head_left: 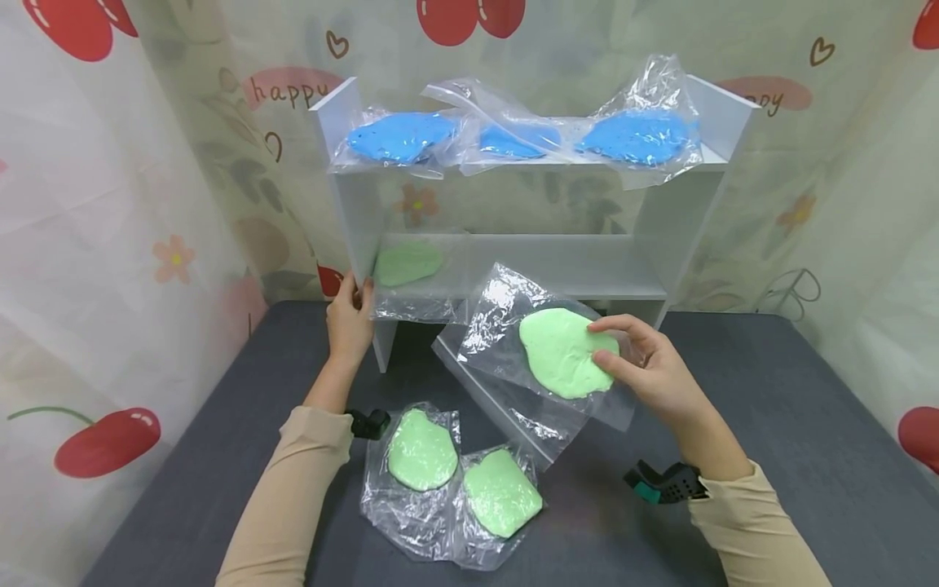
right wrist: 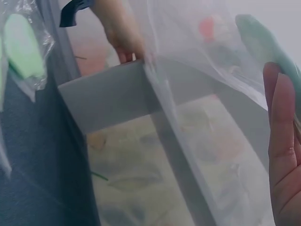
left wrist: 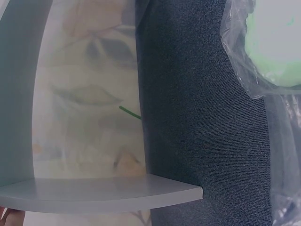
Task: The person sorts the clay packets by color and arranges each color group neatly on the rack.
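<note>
My right hand (head_left: 656, 367) pinches the edge of a clear zip bag holding a flattened lump of light green clay (head_left: 561, 355), tilted in front of the white shelf unit (head_left: 557, 265). In the right wrist view its fingers (right wrist: 284, 117) lie against the green lump, while the bag's clear film spreads across the view. My left hand (head_left: 350, 322) grips the front edge of the unit's left side panel. Close beside it, another bag of green clay (head_left: 409, 265) lies at the left end of the lower shelf, its clear film hanging over the front edge.
On the top shelf lie three clear bags of blue clay (head_left: 403, 137). Two more green bags (head_left: 421, 450) rest on the dark grey tabletop (head_left: 587, 538) between the forearms. A patterned cloth (head_left: 213, 204) hangs behind and at both sides. A thin cable (head_left: 795, 285) shows at the right.
</note>
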